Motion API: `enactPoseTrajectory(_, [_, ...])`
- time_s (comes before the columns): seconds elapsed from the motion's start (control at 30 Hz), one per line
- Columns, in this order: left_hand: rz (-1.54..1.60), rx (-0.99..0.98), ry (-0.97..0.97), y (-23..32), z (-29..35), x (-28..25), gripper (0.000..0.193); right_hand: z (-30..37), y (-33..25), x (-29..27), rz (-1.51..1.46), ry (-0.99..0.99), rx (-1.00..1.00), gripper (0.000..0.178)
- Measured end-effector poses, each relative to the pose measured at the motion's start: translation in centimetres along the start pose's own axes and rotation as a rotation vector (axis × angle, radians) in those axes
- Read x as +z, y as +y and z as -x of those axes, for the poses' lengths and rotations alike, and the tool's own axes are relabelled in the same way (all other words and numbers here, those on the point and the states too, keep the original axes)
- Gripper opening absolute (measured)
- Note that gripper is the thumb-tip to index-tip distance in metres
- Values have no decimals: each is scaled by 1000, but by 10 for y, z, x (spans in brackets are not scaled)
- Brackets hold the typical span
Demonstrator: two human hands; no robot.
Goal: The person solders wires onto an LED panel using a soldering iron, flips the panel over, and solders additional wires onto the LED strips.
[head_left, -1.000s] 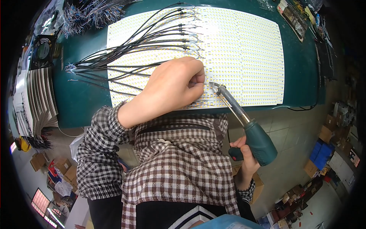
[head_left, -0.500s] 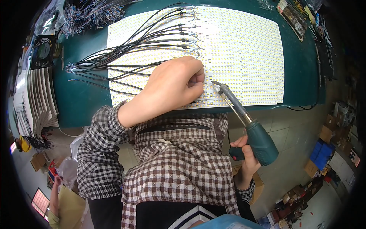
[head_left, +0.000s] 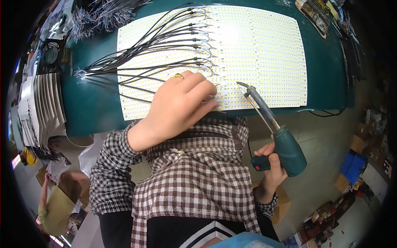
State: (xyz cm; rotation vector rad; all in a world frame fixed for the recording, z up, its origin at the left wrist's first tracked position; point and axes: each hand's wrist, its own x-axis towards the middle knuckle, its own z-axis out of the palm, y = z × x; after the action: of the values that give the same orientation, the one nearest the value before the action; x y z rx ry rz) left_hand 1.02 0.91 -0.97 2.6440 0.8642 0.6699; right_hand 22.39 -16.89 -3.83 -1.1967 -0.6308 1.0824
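Observation:
My right hand (head_left: 273,169) is closed around the dark green handle of a soldering gun (head_left: 289,155). Its long metal shaft points up and left, and the tip (head_left: 242,84) hovers over the white LED strip panel (head_left: 277,62), apart from my left fingers. My left hand (head_left: 182,103) lies over the panel's near edge with fingers curled in and thumb close to them; what they pinch, if anything, is hidden. Thin wire ends show beside those fingers. Several black cables (head_left: 144,49) fan across the panel's left part, their stripped ends along a row of pads.
The panel rests on a dark green table (head_left: 326,82). Stacked white strips (head_left: 41,99) and a small black fan (head_left: 50,53) stand at the left. Bundled wires (head_left: 99,18) lie at the far left, a worn block (head_left: 312,16) at the far right. Another person (head_left: 62,202) is at lower left.
My left hand has drawn back toward the near edge, uncovering more wire ends. The soldering gun in my right hand has shifted slightly right, its tip farther from my left fingers.

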Motion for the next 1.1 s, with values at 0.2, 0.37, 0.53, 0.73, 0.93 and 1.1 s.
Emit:
enactPoseTrajectory(0.2, [7,-72,-110,7,2,1,17,-3,4,-5,12,-28,-35,20])
enactPoseTrajectory(0.37, [252,-285,-63,6,2,6,9,-3,6,-5,9,-34,-71,27])
enactPoseTrajectory(0.53, [179,-325,-73,6,-5,8,9,0,7,-7,44,-51,-60,37])
enactPoseTrajectory(0.73, [247,-350,-60,1,-4,12,10,3,8,-4,191,-38,-68,57])
enactPoseTrajectory(0.93, [142,-296,-90,4,-7,11,10,6,4,-1,240,-47,-34,54])
enactPoseTrajectory(1.1, [291,-350,-117,-4,-8,10,9,8,2,0,240,-42,14,50])
